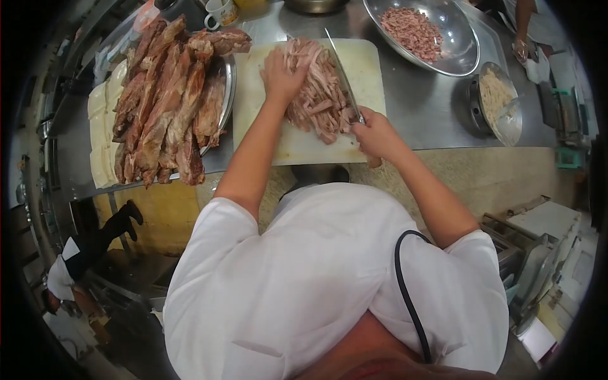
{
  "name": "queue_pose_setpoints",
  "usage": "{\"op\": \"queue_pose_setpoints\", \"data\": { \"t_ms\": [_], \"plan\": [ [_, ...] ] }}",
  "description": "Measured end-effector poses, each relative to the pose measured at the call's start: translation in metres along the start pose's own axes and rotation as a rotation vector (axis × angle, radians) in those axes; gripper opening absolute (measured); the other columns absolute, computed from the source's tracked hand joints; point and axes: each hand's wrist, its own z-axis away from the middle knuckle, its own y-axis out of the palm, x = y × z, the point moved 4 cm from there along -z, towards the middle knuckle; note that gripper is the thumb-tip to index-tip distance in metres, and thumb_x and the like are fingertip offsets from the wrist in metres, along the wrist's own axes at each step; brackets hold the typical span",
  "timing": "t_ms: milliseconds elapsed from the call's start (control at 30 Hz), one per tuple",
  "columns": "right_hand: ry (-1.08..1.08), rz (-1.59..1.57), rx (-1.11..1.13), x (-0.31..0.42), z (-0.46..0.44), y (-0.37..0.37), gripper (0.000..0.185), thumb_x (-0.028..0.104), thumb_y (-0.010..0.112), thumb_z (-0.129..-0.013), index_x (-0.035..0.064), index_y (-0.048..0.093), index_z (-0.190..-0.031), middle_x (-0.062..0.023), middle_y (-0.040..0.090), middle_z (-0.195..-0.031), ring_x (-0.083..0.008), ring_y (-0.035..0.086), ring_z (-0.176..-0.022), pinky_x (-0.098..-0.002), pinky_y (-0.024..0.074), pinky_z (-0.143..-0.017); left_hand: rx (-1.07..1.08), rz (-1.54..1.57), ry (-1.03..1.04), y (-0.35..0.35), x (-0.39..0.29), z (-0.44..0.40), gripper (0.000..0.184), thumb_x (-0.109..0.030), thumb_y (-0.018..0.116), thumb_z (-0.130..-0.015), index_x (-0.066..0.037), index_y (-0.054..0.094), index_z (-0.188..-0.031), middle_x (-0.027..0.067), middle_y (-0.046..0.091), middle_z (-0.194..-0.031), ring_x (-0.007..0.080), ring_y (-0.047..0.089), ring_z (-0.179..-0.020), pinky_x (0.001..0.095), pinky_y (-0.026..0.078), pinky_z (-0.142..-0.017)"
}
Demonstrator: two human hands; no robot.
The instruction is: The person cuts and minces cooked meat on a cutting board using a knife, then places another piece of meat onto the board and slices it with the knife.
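Floor (506, 168): showing beige below the front edge of the metal table (424, 120). Table: stretching across the upper view, gleaming grey between boards and dishes. Kitchen gear (535, 263): crowding the lower right, curving with the lens. Second person in white and black (60, 278): appearing sideways at far left, well apart from the table. Another person's arm (524, 22): reaching down near the table's right end. Wearer's white top (316, 253): filling the lower middle, dark cord (405, 285) trailing over it.

Cutting board (367, 69): lying flat at mid-table, showing brownish stains. Browned meat slabs (168, 107): heaping up on a silver platter (232, 82) left of the board, overhanging its rim. Pale blocks (100, 136): lining the slabs' left side. Steel bowl (459, 41): tilting at upper right, holding diced pink meat (411, 31). Smaller metal pan (510, 132): sitting farther right, holding pale shreds (496, 88).

Meat strips (316, 98): bunching mid-board, between both hands. Knife (344, 73): slanting along the strips' right side, tip pointing away. Left hand (283, 75): pressing palm-down on the strips' left side, fingers partly spread. Right hand (377, 134): curling tightly around the knife handle. Mug (221, 14): standing behind the platter, bearing coloured print too small to read.
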Motion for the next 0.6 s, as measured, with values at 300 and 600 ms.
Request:
{"op": "queue_pose_setpoints", "data": {
  "t_ms": [300,600],
  "plan": [
    [-0.218,-0.22,-0.189,0.0,-0.036,0.094,0.035,0.018,0.058,-0.091,-0.0105,0.054,-0.111,-0.0163,0.067,-0.08,-0.0211,0.06,-0.056,-0.0375,0.0521,-0.052,0.217,0.163,0.333,0.019,-0.007,-0.016,0.066,-0.041,0.085,-0.076,-0.007,0.068,-0.131,0.0177,0.06,-0.141,0.0317,0.06,-0.127,0.0368,0.047,-0.108],
    [-0.017,-0.533,-0.068,0.063,-0.027,0.129,0.031,0.024,0.068,-0.092,-0.0053,0.058,-0.094,-0.0126,0.068,-0.083,-0.0174,0.064,-0.071,-0.0316,0.0527,-0.064,0.487,0.437,0.235,0.018,0.0,-0.018,0.076,-0.044,0.081,-0.076,-0.011,0.059,-0.141,0.0171,0.059,-0.142,0.0327,0.058,-0.128,0.0383,0.047,-0.108]
  ]
}}
